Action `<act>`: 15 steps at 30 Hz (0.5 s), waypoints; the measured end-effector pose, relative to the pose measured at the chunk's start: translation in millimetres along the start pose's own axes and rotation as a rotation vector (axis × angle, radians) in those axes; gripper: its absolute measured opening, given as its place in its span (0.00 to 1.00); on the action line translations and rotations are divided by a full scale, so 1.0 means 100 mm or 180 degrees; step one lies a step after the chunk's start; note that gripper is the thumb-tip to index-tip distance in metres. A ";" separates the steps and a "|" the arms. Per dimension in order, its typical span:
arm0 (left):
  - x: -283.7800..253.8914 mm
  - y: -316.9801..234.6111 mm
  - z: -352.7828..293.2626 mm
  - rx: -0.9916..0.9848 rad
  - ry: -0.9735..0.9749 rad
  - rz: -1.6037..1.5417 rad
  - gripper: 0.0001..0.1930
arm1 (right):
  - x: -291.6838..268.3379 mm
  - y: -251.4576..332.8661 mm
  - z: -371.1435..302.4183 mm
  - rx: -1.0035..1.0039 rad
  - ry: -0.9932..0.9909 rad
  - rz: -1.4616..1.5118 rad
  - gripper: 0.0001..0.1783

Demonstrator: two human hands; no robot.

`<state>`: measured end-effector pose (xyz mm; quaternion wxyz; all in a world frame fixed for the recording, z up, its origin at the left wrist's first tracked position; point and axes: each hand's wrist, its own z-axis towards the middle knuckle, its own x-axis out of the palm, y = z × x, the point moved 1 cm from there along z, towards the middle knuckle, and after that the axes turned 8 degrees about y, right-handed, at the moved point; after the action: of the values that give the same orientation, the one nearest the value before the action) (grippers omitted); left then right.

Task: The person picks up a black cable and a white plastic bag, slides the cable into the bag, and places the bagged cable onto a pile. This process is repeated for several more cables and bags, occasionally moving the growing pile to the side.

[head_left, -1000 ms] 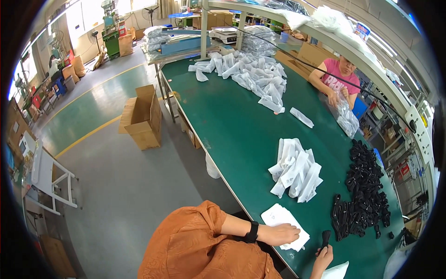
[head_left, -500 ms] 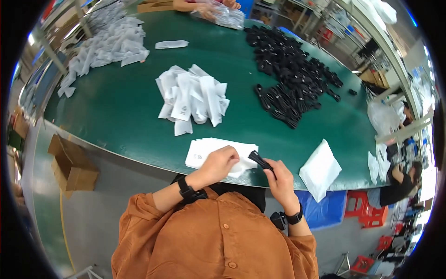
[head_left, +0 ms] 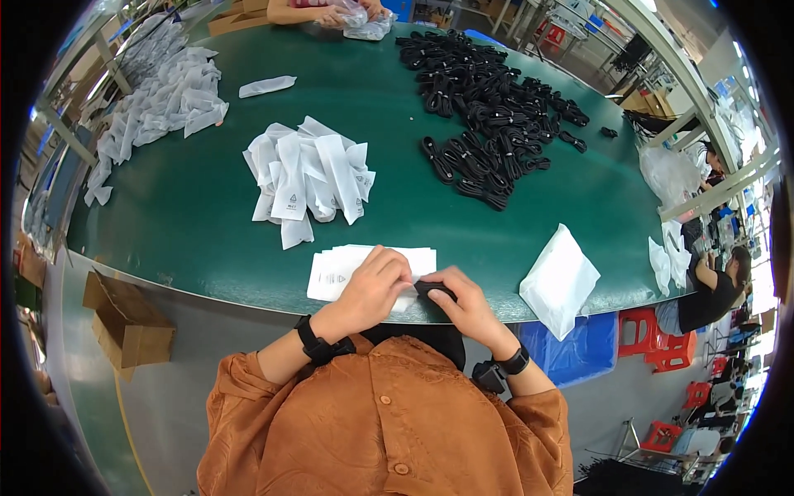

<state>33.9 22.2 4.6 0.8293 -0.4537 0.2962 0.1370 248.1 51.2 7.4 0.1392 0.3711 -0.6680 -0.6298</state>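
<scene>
At the table's near edge lies a flat stack of white bags (head_left: 331,269). My left hand (head_left: 372,289) rests over it, closed, with its fingertips pinching the open end of the top bag. My right hand (head_left: 470,307) is closed on a coiled black cable (head_left: 434,290), whose front end meets that bag's end beside my left fingertips. How far the cable reaches into the bag is hidden by my fingers. Beyond the stack is a heap of filled white bags (head_left: 289,178). A large pile of tied black cables (head_left: 488,107) lies at the far right.
A larger white bag (head_left: 561,281) overlaps the table's near edge at right. More filled bags (head_left: 165,103) are heaped at far left. A co-worker's hands (head_left: 351,15) handle clear plastic across the table. Below stand a cardboard box (head_left: 136,331) and a blue bin (head_left: 571,351).
My right hand has moved left, bringing the cable up to the bag at my left fingertips. The whole view has shifted slightly. The co-worker's hands have moved on the clear plastic.
</scene>
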 end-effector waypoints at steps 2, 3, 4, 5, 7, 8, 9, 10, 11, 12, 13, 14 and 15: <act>-0.06 0.00 0.04 -0.0047 -0.0070 -0.0054 0.07 | 0.00 0.06 0.07 -0.1125 -0.0304 -0.0986 0.17; -0.10 0.00 0.07 -0.0110 -0.0155 -0.0106 0.06 | 0.00 0.09 0.10 -0.1689 -0.0451 -0.1487 0.19; -0.14 0.01 0.09 -0.0173 -0.0240 -0.0157 0.06 | 0.00 0.11 0.13 -0.1695 -0.0463 -0.1495 0.19; -0.17 0.02 0.11 -0.0158 -0.0240 -0.0154 0.06 | -0.01 0.15 0.15 -0.1814 -0.0455 -0.1430 0.19; -0.23 0.05 0.16 -0.0326 -0.0182 -0.0353 0.05 | -0.01 0.23 0.18 -0.2051 -0.0435 -0.1299 0.20; -0.27 0.06 0.17 -0.0412 -0.0152 -0.0451 0.05 | 0.00 0.29 0.20 -0.2059 -0.0446 -0.1305 0.20; -0.30 0.06 0.18 -0.0399 -0.0149 -0.0446 0.05 | 0.02 0.35 0.21 -0.2034 -0.0480 -0.1098 0.21; -0.33 0.08 0.19 -0.0504 -0.0119 -0.0779 0.05 | 0.03 0.40 0.23 -0.2008 -0.0514 -0.0891 0.21; -0.35 0.09 0.20 -0.0608 -0.0087 -0.1113 0.05 | 0.02 0.42 0.24 -0.1980 -0.0548 -0.0685 0.22; -0.39 0.10 0.21 -0.0713 -0.0053 -0.1447 0.05 | -0.01 0.42 0.27 -0.1985 -0.0559 -0.0691 0.22; -0.45 0.10 0.24 -0.0705 -0.0060 -0.1440 0.05 | -0.05 0.40 0.32 -0.2013 -0.0628 -0.0718 0.22; -0.55 0.11 0.28 -0.0881 -0.0143 -0.1912 0.05 | -0.09 0.39 0.37 -0.2041 -0.0696 -0.0743 0.22; -0.63 0.13 0.32 -0.1060 -0.0224 -0.2389 0.05 | -0.12 0.39 0.41 -0.2062 -0.0762 -0.0766 0.22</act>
<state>-10.6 58.1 48.3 0.7465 -0.6533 0.0555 -0.1135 216.7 86.9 41.1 0.0952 0.3073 -0.3970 -0.8596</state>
